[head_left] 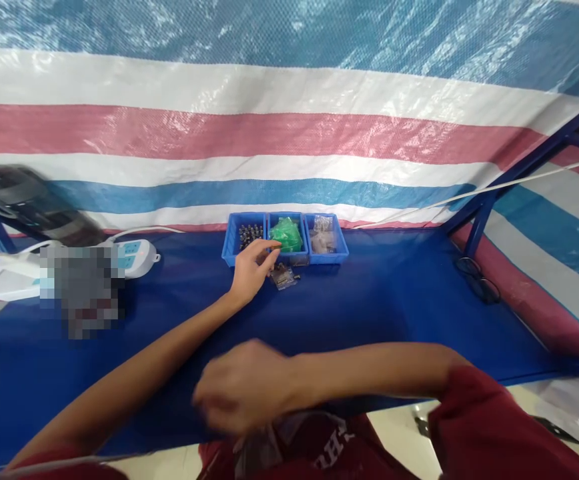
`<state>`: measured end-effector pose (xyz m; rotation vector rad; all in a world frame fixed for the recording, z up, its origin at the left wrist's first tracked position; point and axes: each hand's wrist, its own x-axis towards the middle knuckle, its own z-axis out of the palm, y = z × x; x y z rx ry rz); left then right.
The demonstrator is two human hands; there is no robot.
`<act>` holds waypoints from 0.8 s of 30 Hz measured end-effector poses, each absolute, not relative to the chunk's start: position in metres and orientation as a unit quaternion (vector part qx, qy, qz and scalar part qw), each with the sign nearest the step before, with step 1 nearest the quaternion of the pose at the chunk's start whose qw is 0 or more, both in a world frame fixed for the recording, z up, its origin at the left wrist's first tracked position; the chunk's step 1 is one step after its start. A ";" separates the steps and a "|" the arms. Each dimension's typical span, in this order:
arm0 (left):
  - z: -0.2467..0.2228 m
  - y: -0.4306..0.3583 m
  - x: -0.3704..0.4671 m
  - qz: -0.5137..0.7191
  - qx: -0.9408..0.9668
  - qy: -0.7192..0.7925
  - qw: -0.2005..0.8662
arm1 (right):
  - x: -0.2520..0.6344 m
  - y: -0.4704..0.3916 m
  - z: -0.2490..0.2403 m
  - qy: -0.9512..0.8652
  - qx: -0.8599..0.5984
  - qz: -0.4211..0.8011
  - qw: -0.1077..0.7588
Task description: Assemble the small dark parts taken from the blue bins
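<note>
My left hand (252, 268) is at the front of the blue bins, its fingers curved and its thumb and forefinger slightly apart. Just beside its fingertips lies a small clear bag of metal parts (284, 277) on the table. Behind it, one blue bin (228, 248) holds several small metal fittings (249, 233). The middle bin contains a green plastic bag (286, 235), and the right bin (343, 249) holds small clear bags (322, 236). Low over the table near my body, my right hand (247, 388) is smeared by motion; its fingers look curled, but their contents cannot be made out.
A white power strip (139, 259) with cables lies at the left on the blue table (359, 307), beside a pixelated dark object (89, 290). Black glasses (478, 280) rest at the right near a blue metal frame (479, 223). Striped sheeting (279, 137) hangs behind.
</note>
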<state>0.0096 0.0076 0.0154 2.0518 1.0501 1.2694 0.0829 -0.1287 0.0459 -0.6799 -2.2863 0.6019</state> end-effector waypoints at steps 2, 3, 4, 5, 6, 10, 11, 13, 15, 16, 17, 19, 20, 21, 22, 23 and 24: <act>0.013 0.005 0.009 0.463 0.759 0.382 0.252 | 0.116 -0.103 0.046 -0.817 -0.315 0.228 0.426; 0.012 0.003 0.009 0.457 0.770 0.374 0.242 | 0.134 -0.089 0.044 -0.770 -0.356 0.219 0.482; 0.011 0.002 0.010 0.452 0.780 0.367 0.230 | 0.150 -0.076 0.041 -0.713 -0.407 0.205 0.532; 0.010 0.000 0.010 0.448 0.787 0.361 0.222 | 0.162 -0.064 0.037 -0.673 -0.433 0.185 0.570; 0.009 -0.002 0.011 0.443 0.793 0.355 0.220 | 0.172 -0.055 0.031 -0.646 -0.450 0.171 0.593; 0.005 -0.005 0.010 0.441 0.782 0.373 0.236 | 0.177 -0.042 0.008 -0.658 -0.455 0.165 0.577; 0.005 -0.005 0.009 0.447 0.776 0.380 0.233 | 0.175 -0.043 0.004 -0.668 -0.448 0.164 0.571; 0.006 -0.004 0.009 0.460 0.771 0.385 0.213 | 0.171 -0.046 0.001 -0.678 -0.442 0.168 0.563; 0.008 -0.004 0.008 0.468 0.778 0.376 0.183 | 0.169 -0.046 0.001 -0.670 -0.448 0.183 0.562; 0.009 -0.004 0.008 0.469 0.785 0.368 0.168 | 0.170 -0.045 0.001 -0.663 -0.454 0.195 0.563; 0.010 -0.004 0.008 0.469 0.791 0.361 0.155 | 0.170 -0.044 0.001 -0.655 -0.458 0.210 0.564; 0.010 -0.004 0.008 0.465 0.799 0.353 0.144 | 0.171 -0.040 0.000 -0.644 -0.460 0.239 0.562; 0.009 -0.004 0.008 0.462 0.800 0.353 0.146 | 0.171 -0.038 -0.001 -0.640 -0.460 0.250 0.562; 0.008 -0.004 0.008 0.461 0.798 0.357 0.154 | 0.171 -0.037 -0.001 -0.637 -0.460 0.258 0.562; 0.006 -0.004 0.008 0.462 0.793 0.361 0.164 | 0.171 -0.036 -0.002 -0.636 -0.459 0.263 0.562; 0.004 -0.004 0.008 0.465 0.787 0.366 0.175 | 0.170 -0.036 -0.002 -0.636 -0.456 0.264 0.563; 0.002 -0.004 0.008 0.470 0.780 0.370 0.185 | 0.170 -0.035 -0.001 -0.638 -0.454 0.264 0.563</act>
